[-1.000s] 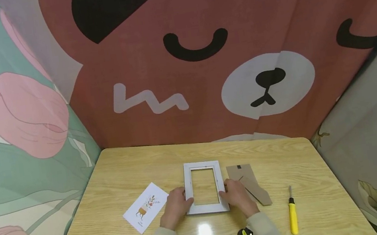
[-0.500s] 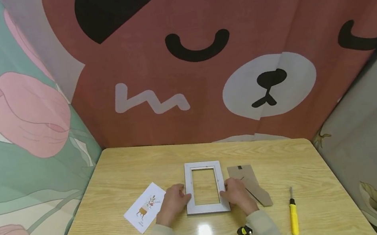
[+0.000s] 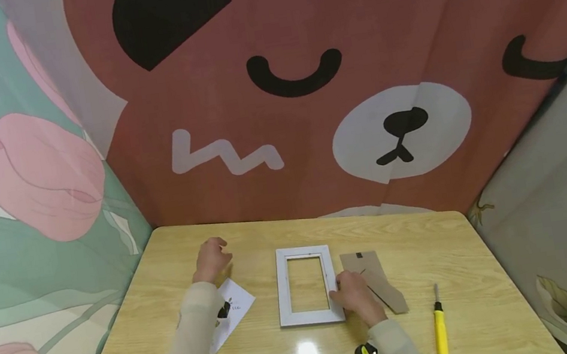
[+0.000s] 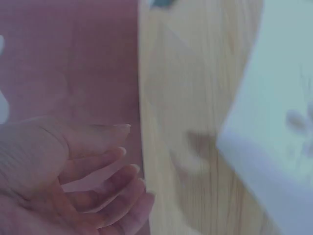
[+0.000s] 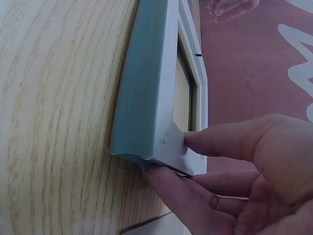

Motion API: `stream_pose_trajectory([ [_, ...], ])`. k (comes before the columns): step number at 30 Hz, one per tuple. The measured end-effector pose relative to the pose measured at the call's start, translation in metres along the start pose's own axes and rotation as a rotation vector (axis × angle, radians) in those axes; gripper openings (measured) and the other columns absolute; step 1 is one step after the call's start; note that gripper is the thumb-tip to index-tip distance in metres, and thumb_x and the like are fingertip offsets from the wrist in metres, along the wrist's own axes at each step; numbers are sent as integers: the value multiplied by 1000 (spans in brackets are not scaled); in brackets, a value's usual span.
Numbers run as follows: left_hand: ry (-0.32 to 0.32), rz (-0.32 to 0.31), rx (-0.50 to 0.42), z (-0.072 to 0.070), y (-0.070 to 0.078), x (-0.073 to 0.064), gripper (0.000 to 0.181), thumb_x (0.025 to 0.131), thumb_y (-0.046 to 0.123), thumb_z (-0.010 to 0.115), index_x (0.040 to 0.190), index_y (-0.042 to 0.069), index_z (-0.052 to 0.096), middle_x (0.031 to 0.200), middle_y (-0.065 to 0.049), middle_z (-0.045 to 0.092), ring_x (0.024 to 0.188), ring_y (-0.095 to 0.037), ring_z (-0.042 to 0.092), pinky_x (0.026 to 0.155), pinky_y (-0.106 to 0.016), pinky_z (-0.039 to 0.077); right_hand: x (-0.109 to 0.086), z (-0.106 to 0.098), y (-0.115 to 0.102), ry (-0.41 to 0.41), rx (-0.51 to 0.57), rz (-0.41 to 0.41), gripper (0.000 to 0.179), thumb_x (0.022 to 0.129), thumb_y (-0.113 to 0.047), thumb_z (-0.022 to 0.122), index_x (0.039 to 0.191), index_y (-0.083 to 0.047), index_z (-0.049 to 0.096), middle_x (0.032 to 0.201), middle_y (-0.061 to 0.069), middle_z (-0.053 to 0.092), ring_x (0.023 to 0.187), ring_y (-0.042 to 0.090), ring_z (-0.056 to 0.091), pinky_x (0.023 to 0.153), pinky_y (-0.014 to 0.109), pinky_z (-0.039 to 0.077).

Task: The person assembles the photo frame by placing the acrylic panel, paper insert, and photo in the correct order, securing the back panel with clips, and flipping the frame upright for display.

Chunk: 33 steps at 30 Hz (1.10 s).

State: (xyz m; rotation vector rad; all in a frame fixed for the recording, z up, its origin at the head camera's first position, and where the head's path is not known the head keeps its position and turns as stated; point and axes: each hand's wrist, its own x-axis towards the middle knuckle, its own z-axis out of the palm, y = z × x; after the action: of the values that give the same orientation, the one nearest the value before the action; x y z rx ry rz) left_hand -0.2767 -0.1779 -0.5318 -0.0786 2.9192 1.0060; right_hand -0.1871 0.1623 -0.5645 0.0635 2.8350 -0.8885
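Note:
A white picture frame [image 3: 284, 292] with a bare opening lies on the wooden table, in the middle of the head view. My right hand [image 3: 357, 296] pinches its right side, thumb on the face and fingers at the outer edge, as the right wrist view also shows. My left hand [image 3: 211, 258] hovers over the table's far left part, fingers loosely bent around nothing. Below it lies a white printed card [image 3: 240, 304], partly hidden by the left wrist and its camera; in the left wrist view the card [image 4: 274, 127] is apart from the fingers.
A brown backing board [image 3: 363, 262] with a stand flap lies right of the frame, partly behind the right hand. Farther right is a yellow-handled screwdriver [image 3: 440, 330], its tip pointing away. A printed curtain [image 3: 243, 201] hangs along the table's far edge.
My left hand has let go of the frame's left side and moved left and away, over the card's far side. The right hand keeps its grip; the frame lies in the same place.

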Motion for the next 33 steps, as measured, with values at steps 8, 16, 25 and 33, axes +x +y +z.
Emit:
stream_pose_trajectory([
  [8, -25, -97, -22, 3, -9, 23, 52, 90, 11, 74, 135, -8, 57, 138, -31, 55, 131, -51, 48, 105, -60, 47, 1, -7, 2, 0, -2, -14, 24, 88, -12, 74, 69, -6, 61, 60, 5, 60, 41, 11, 56, 44, 23, 45],
  [16, -8, -86, 30, 22, -27, 24, 62, 87, 19, 83, 134, -9, 54, 134, -33, 53, 127, -52, 47, 103, -61, 47, 2, -6, -1, -24, 69, -22, 14, 88, -11, 76, 78, -3, 68, 61, 6, 62, 41, 11, 59, 43, 23, 48],
  [25, -52, -188, -14, 16, -36, 17, 60, 88, 23, 82, 129, -11, 55, 132, -32, 56, 125, -50, 50, 106, -59, 45, -1, -1, -3, 5, 77, -44, 21, 88, -9, 77, 102, 7, 73, 79, 19, 72, 43, 13, 61, 43, 24, 49],
  [33, 132, -183, -271, 9, -36, 3, 20, 97, 11, 66, 105, -7, 68, 102, -24, 72, 88, -32, 68, 79, -42, 55, -8, 5, 3, 41, 43, -43, 33, 87, -9, 79, 112, 11, 71, 96, 25, 74, 48, 12, 61, 45, 24, 49],
])
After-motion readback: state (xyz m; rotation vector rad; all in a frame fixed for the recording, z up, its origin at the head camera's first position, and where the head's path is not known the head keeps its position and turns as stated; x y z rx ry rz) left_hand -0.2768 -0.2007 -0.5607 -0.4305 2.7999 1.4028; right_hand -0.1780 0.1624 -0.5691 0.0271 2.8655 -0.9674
